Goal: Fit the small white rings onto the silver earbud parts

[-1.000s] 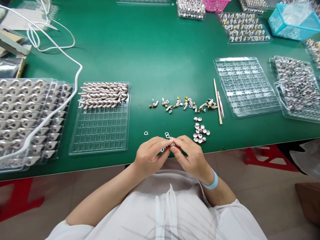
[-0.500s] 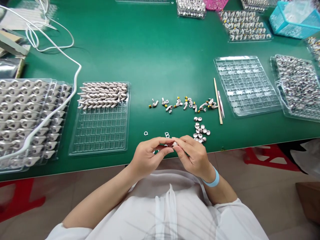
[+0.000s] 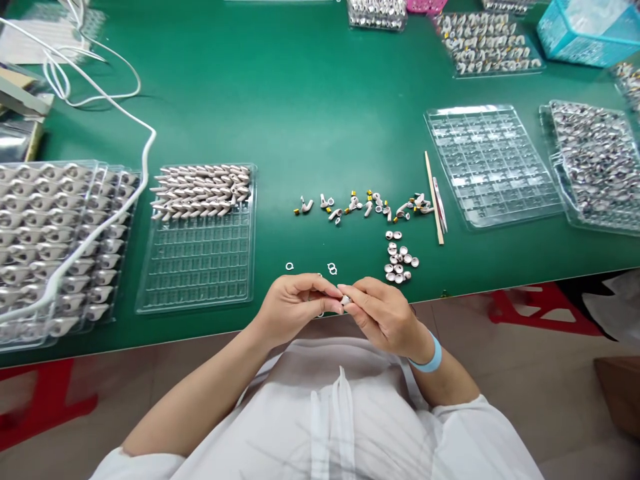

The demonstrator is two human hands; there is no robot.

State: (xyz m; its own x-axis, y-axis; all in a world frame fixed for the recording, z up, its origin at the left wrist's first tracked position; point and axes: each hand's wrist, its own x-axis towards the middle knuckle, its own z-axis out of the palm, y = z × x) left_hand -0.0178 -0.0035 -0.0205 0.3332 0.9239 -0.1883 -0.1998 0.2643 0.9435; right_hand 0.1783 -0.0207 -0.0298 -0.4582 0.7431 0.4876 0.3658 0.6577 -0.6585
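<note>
My left hand (image 3: 295, 305) and my right hand (image 3: 383, 312) meet at the near edge of the green table (image 3: 310, 113). Both pinch one small white part (image 3: 345, 301) between their fingertips. A wristband of light blue (image 3: 429, 360) is on my right wrist. Just beyond the hands lie small white rings (image 3: 332, 269), a cluster of little round caps (image 3: 399, 260) and a row of white earbud shells with yellow bits (image 3: 360, 205).
A clear tray (image 3: 200, 257) with a row of pale shells stands to the left, beside stacked filled trays (image 3: 55, 240) crossed by a white cable (image 3: 145, 153). An empty clear tray (image 3: 493, 167), a wooden stick (image 3: 433, 197) and further part trays lie right.
Both hands have slipped slightly toward me along the table edge, still pinched together on the small part. The view has tilted a little.
</note>
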